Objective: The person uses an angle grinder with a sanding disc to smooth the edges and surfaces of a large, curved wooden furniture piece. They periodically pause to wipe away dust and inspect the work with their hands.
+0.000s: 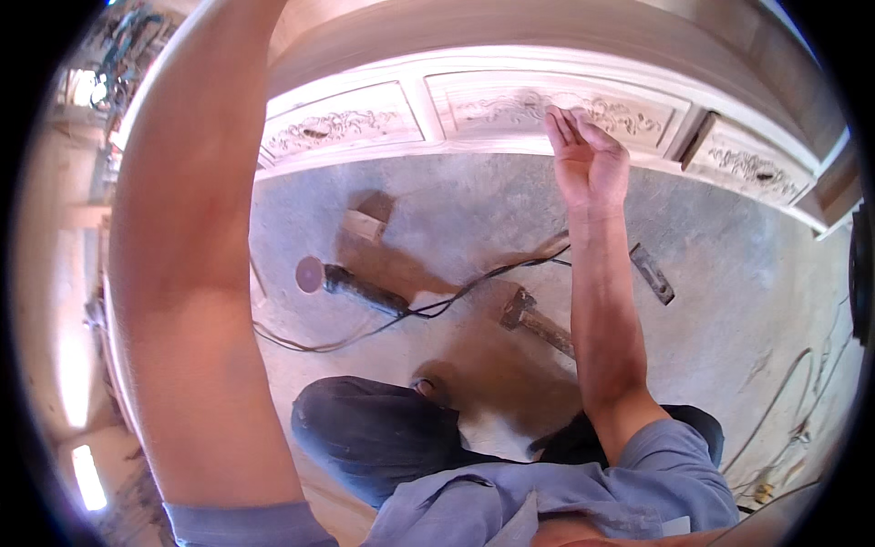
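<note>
A long pale wooden cabinet with carved drawer fronts spans the far side. My right hand is raised at the middle drawer front, palm turned up, fingers extended and slightly curved. Its fingertips overlap the floral carving; whether they touch the wood I cannot tell. Nothing shows in the palm. My left arm reaches up across the left side and over the cabinet, so its hand lies beyond the top edge. To the left is another carved drawer front. At the right, a carved drawer sits out of line, with a dark gap beside it.
On the concrete floor lie an angle grinder with a round disc, its black cable, a small wooden block, a hammer and a dark, flat oblong tool. More cables run along the right. My bent knees are close below.
</note>
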Demonstrator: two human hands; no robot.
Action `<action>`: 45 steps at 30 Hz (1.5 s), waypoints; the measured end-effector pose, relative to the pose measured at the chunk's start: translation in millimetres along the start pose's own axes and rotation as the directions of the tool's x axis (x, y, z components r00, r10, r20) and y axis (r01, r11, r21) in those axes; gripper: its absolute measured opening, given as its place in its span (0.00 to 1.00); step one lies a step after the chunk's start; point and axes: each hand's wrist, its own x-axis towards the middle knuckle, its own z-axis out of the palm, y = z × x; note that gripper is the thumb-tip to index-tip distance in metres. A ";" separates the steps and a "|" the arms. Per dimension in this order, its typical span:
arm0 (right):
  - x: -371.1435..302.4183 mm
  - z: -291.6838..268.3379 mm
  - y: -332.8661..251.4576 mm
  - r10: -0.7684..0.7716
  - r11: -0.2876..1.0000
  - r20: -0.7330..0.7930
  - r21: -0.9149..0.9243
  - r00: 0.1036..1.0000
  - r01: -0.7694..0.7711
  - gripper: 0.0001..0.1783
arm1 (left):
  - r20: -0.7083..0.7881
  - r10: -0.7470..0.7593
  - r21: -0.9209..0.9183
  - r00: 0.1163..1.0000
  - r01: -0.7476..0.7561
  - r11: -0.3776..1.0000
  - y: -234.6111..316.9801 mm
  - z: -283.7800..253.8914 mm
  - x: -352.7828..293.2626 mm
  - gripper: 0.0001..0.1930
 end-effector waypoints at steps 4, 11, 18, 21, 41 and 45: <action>-5.0 1.5 -3.4 0.036 0.999 0.039 -0.028 0.999 -0.034 0.12 | 0.256 -0.038 -0.157 0.966 0.081 0.984 20.0 -44.0 2.5 0.25; -1.8 17.9 -9.8 0.026 0.991 -0.185 -0.126 0.982 -0.050 0.17 | 0.195 0.048 -0.199 0.980 -0.008 0.980 8.6 -71.2 -15.6 0.30; 6.9 30.5 -12.6 0.098 0.979 -0.400 -0.127 0.911 -0.162 0.18 | 0.082 0.112 -0.273 0.990 -0.086 0.958 2.0 -81.9 -16.8 0.24; 10.0 29.6 -9.2 0.096 0.976 -0.393 -0.142 0.915 -0.164 0.17 | 0.141 -0.011 -0.250 0.990 0.047 0.967 7.5 -80.7 -17.0 0.21; 51.5 -3.7 10.8 -0.015 0.984 -0.503 -0.163 0.864 -0.078 0.18 | 0.139 -0.296 -0.412 0.945 0.327 0.850 12.8 -63.7 -63.4 0.24; 36.0 21.5 3.6 0.056 0.996 -0.611 -0.026 0.790 -0.090 0.18 | -0.540 -0.450 -0.245 0.712 0.378 0.893 59.2 -37.1 -113.8 0.19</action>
